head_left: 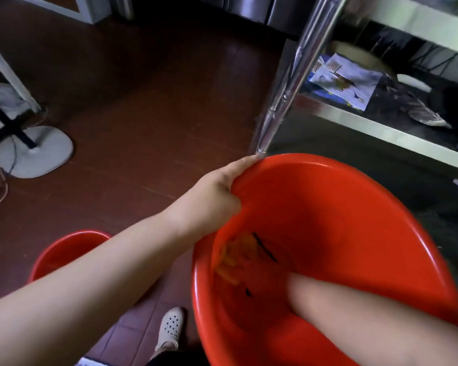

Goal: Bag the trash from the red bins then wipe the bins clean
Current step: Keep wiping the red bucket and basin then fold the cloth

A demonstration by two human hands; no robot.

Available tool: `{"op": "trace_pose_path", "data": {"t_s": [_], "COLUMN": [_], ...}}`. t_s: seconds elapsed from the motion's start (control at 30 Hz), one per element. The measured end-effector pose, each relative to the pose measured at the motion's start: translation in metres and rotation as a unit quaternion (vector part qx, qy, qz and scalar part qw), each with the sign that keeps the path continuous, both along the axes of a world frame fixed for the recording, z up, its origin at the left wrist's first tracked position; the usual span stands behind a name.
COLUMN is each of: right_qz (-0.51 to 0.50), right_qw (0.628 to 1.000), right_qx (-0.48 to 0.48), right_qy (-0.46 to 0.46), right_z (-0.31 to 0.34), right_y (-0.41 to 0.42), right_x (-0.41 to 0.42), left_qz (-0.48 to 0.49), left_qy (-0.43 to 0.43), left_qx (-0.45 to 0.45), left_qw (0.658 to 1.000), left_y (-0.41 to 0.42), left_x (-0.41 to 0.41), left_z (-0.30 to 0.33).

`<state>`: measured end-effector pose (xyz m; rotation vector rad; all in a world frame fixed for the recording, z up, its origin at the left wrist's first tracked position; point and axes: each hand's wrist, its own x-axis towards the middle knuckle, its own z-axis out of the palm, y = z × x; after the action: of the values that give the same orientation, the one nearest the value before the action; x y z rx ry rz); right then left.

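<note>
Right forearm reaches down into near red bin (354, 207), right hand (294, 281) blurred, fingers' state cannot be told; yellowish scraps (236, 257) and dark bits at bin bottom, smeared by motion; left hand (217, 196) curled over bin rim, thumb inside; white shoe (171, 326) below; second red bin (64, 252) half hidden behind left forearm; steel table leg (291, 83) just beyond rim; fan base (35, 151) far left

left arm: bare, stretched forward | left hand (217, 196): fingers curled over bin (341, 207) rim, thumb outside | right arm: bare, reaching down inside bin | right hand (298, 285): blurred, fingers hidden, grip unclear
</note>
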<state>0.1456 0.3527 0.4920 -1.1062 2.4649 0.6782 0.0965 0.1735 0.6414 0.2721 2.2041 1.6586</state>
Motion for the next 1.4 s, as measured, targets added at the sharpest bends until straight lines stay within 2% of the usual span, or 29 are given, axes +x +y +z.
{"op": "trace_pose_path", "data": {"t_s": [0.07,0.13,0.23,0.33,0.37,0.5,0.6,0.73,0.83,0.93,1.03,1.1,1.13,1.17,1.2,1.3,1.37,1.4], "right_qz": [-0.094,-0.24,-0.338,-0.462,-0.466,-0.342,-0.244,-0.16,-0.268,-0.355,-0.442,-0.491,-0.487,-0.444,-0.368,-0.185,-0.066,-0.01], "right_qw": [0.994,0.966,0.938,0.881,0.876,0.917,0.957,0.977,0.954,0.927,0.884,0.859,0.861,0.885,0.92,0.979,0.996,0.999], "right_qx": [-0.05,-0.029,-0.046,-0.065,-0.084,-0.114,-0.085,-0.07,-0.085,-0.114,-0.126,-0.099,-0.087,-0.086,-0.093,-0.052,-0.009,-0.005], "right_qy": [-0.036,-0.097,-0.058,-0.082,-0.093,-0.173,-0.135,-0.126,-0.107,-0.028,-0.08,-0.101,-0.117,-0.114,-0.098,-0.072,-0.06,-0.051], "right_z": [-0.017,-0.022,-0.041,-0.065,-0.073,-0.083,-0.081,-0.068,-0.049,-0.042,-0.043,-0.048,-0.048,-0.046,-0.044,-0.05,-0.05,-0.045], "right_y": [0.01,0.017,0.015,-0.001,-0.007,-0.024,-0.018,0.006,0.024,0.042,0.04,0.034,0.03,0.026,0.022,0.009,0.005,0.007], "right_x": [-0.009,-0.017,-0.017,-0.004,0.003,0.038,0.055,0.041,0.014,-0.001,0.001,0.012,0.02,0.032,0.04,0.052,0.051,0.046], "left_qz": [0.008,0.023,0.055,0.068,0.067,0.059,0.042,0.02,0.042,0.09,0.126,0.141,0.146,0.15,0.153,0.146,0.127,0.106], "left_qy": [0.001,-0.003,-0.015,-0.012,-0.015,-0.02,-0.023,-0.021,-0.042,-0.047,-0.048,-0.049,-0.049,-0.052,-0.055,-0.062,-0.044,-0.011], "left_qx": [-0.003,0.006,0.039,0.048,0.056,0.064,0.051,0.01,0.017,0.043,0.08,0.099,0.106,0.112,0.115,0.118,0.071,0.008], "left_qw": [1.0,1.0,0.998,0.996,0.996,0.996,0.998,1.0,0.998,0.994,0.988,0.984,0.982,0.981,0.98,0.98,0.988,0.994], "left_y": [-0.008,-0.016,-0.027,-0.031,-0.03,-0.026,-0.027,-0.032,-0.034,-0.029,-0.022,-0.016,-0.014,-0.012,-0.01,-0.008,-0.009,-0.009], "left_x": [0.003,0.004,0.007,0.012,0.013,0.016,0.016,0.01,0.013,0.023,0.029,0.03,0.031,0.032,0.033,0.035,0.03,0.022], "left_z": [0.0,-0.001,-0.005,-0.008,-0.008,-0.012,-0.014,-0.012,-0.012,-0.011,-0.011,-0.011,-0.011,-0.011,-0.011,-0.012,-0.011,-0.008]}}
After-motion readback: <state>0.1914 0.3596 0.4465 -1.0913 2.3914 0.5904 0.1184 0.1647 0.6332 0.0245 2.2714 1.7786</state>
